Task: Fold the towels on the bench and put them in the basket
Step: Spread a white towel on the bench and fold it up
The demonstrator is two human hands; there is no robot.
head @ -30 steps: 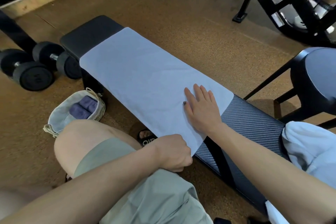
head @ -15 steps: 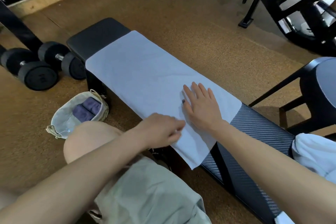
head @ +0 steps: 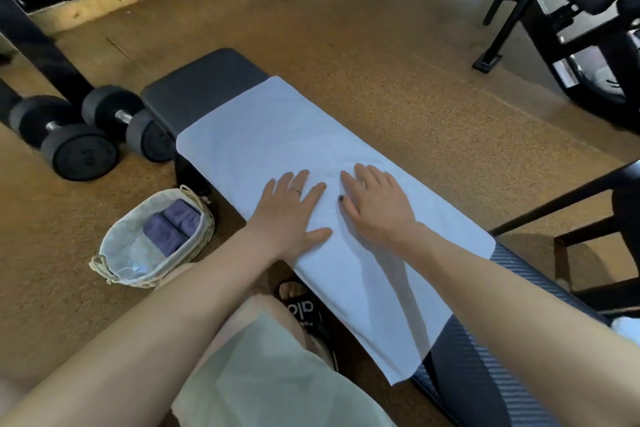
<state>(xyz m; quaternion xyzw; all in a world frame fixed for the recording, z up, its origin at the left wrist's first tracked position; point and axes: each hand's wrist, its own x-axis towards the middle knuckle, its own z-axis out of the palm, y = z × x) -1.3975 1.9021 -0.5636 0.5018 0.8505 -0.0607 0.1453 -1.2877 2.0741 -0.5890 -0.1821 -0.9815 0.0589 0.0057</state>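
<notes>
Head view: left hand (head: 289, 210) off towel (head: 311, 156) corner, now flat beside flat right hand (head: 375, 206); smoothing, fold next.

The towel (head: 304, 163) lay spread along the worktop (head: 204, 87), and both hands rested flat on it, the left hand (head: 291, 215) beside the right hand (head: 375, 206). The basket (head: 117, 263) stood on the floor left of the worktop, with rolled towels (head: 171, 227) inside. Two dumbbells (head: 83, 135) lay behind the basket.
</notes>
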